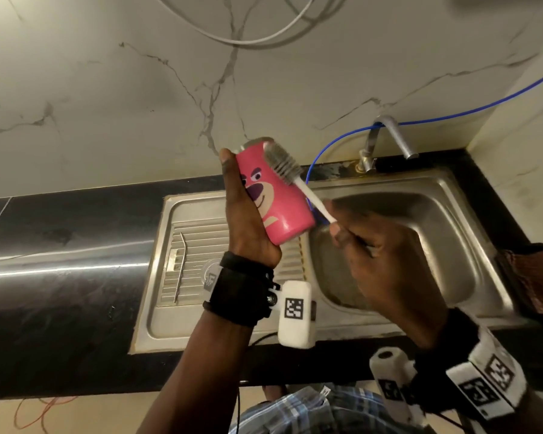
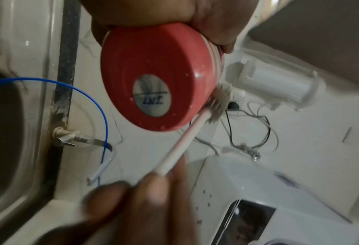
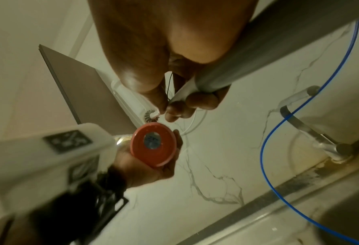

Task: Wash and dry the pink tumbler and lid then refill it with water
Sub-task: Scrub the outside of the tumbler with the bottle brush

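Note:
The pink tumbler [image 1: 271,195] with a bear face is held tilted above the sink's draining board, its steel rim pointing away from me. My left hand [image 1: 243,214] grips its side. Its round base [image 2: 153,79] faces the left wrist camera, and the base [image 3: 153,145] also shows in the right wrist view. My right hand [image 1: 367,245] pinches the white handle of a bottle brush [image 1: 282,162], whose grey bristles lie against the tumbler's outer wall. The brush handle [image 2: 185,140] runs past the base. I see no lid.
The steel sink [image 1: 436,220] sits in a black counter under a marble wall. A tap [image 1: 395,136] with a blue hose [image 1: 452,117] stands behind the basin. A bent metal straw [image 1: 181,267] lies on the draining board. A brown cloth [image 1: 533,277] lies at the right.

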Action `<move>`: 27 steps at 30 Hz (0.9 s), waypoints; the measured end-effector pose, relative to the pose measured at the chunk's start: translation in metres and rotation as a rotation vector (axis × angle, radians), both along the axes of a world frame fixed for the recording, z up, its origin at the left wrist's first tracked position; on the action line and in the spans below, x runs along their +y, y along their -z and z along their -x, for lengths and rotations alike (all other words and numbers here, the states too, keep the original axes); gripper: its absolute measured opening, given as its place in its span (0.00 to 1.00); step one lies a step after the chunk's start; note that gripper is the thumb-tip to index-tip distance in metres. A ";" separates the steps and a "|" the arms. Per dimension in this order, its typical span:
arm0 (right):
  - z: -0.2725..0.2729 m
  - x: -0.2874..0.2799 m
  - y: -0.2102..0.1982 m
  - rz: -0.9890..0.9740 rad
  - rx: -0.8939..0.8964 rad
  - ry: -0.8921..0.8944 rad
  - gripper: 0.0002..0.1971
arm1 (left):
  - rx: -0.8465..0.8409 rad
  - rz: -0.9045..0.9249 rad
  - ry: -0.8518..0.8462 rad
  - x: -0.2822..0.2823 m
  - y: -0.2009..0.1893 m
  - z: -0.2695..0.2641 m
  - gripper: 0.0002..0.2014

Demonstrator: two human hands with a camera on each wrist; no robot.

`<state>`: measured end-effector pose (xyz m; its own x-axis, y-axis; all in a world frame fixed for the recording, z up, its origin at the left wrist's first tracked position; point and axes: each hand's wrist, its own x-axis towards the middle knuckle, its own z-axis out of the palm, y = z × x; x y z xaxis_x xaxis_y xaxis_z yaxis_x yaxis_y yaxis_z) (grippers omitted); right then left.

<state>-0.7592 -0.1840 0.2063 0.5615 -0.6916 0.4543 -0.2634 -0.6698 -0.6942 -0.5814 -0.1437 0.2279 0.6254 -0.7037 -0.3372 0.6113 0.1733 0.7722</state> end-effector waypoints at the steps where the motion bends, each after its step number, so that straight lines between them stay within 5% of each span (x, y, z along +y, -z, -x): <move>1: 0.007 0.006 0.003 0.001 0.018 -0.006 0.20 | 0.014 -0.004 -0.038 0.001 -0.003 -0.007 0.31; 6: 0.041 0.020 0.023 -0.033 0.053 -0.039 0.19 | 0.059 -0.036 -0.140 0.008 0.000 -0.020 0.30; 23: 0.024 0.019 0.007 0.076 0.076 -0.038 0.19 | 0.038 -0.031 0.015 0.010 0.001 -0.001 0.35; 27: 0.034 0.018 0.013 0.061 0.059 -0.012 0.19 | 0.079 -0.030 -0.088 0.010 -0.006 -0.011 0.29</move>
<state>-0.7933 -0.1661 0.1930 0.5964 -0.6570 0.4612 -0.2944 -0.7135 -0.6358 -0.5703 -0.1334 0.2342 0.6548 -0.6363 -0.4080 0.6542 0.2068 0.7275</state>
